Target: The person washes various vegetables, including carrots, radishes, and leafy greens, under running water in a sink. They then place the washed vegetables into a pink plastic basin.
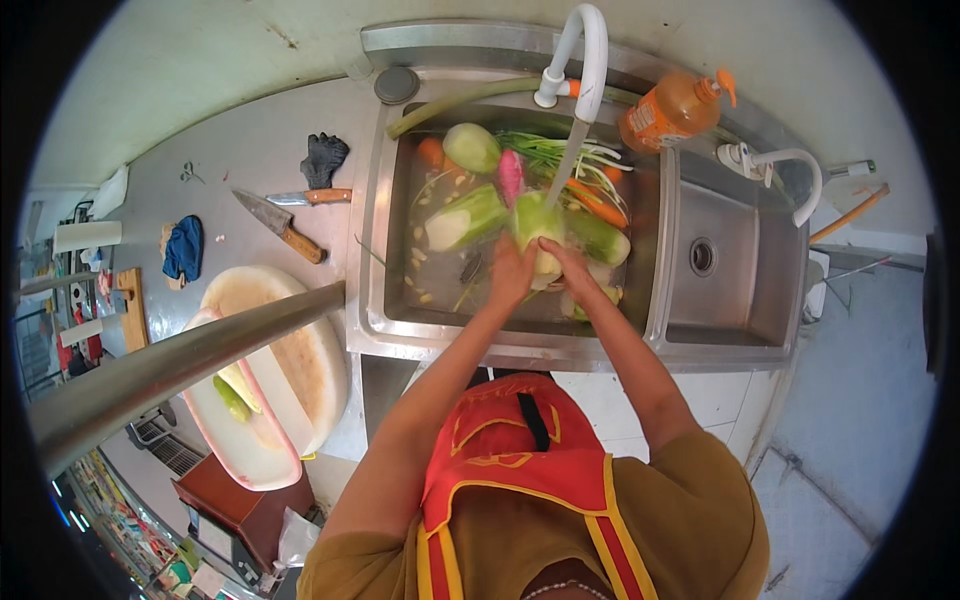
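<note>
My left hand [513, 271] and my right hand [570, 270] grip a green-and-white radish [537, 217] from both sides, over the water in the large steel sink basin [397, 311]. A stream from the white gooseneck faucet [592, 67] falls onto the radish. Around it in the basin are another green-and-white radish [465, 217], a green one [600, 236], a pale round vegetable [471, 148] and a pink radish [511, 174]. Behind these lie scallions [551, 150] and carrots [600, 206]. Several garlic cloves appear on the basin's bottom. My fingertips are partly blurred by the splashing water.
Left of the sink, a cleaver-like knife [281, 226], a smaller knife [319, 196] and a dark glove [325, 160] lie on the counter. A round cutting board [319, 330] and metal pole [217, 345] are nearer. An orange pump bottle [667, 112] stands behind the smaller basin [731, 300].
</note>
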`<state>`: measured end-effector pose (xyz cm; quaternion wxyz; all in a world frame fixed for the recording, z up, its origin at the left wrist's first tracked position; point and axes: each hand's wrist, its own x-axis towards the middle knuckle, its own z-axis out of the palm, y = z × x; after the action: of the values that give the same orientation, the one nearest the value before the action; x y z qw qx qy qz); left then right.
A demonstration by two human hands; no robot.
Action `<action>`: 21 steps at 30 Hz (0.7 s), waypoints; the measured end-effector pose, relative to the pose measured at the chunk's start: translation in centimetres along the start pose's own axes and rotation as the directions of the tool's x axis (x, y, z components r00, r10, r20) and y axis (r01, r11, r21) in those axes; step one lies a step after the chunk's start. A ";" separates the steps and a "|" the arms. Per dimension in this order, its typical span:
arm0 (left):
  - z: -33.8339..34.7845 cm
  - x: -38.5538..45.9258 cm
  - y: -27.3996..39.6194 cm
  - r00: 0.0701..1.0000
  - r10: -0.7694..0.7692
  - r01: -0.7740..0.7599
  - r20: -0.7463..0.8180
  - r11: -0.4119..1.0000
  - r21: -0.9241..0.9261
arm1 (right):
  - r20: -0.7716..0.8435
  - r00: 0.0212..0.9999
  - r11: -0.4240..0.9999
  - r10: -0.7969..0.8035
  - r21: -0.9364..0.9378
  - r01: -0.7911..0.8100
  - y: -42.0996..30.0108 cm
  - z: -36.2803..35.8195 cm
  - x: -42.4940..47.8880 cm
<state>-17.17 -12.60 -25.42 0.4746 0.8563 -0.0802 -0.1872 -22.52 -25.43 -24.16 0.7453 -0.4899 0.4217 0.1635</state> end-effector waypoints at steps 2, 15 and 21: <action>1.4 3.0 1.1 0.997 -0.081 0.081 0.017 0.996 -0.020 | 0.011 1.000 0.998 -0.026 0.053 0.025 -0.6 0.6 -0.5; 0.6 9.5 0.5 0.664 -0.140 0.739 0.734 -0.022 -0.673 | 0.144 0.989 0.941 -0.029 0.336 -0.021 -0.4 -2.1 0.4; -0.6 8.7 0.8 0.532 -0.294 0.827 0.794 -0.023 -0.562 | 0.107 0.412 0.266 -0.905 -0.612 0.744 -3.8 1.5 -2.5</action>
<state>-8.96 -15.30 -26.62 0.7076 0.2826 0.3087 -0.5693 -20.81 -25.43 -19.71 0.4669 -0.8520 0.1235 -0.2021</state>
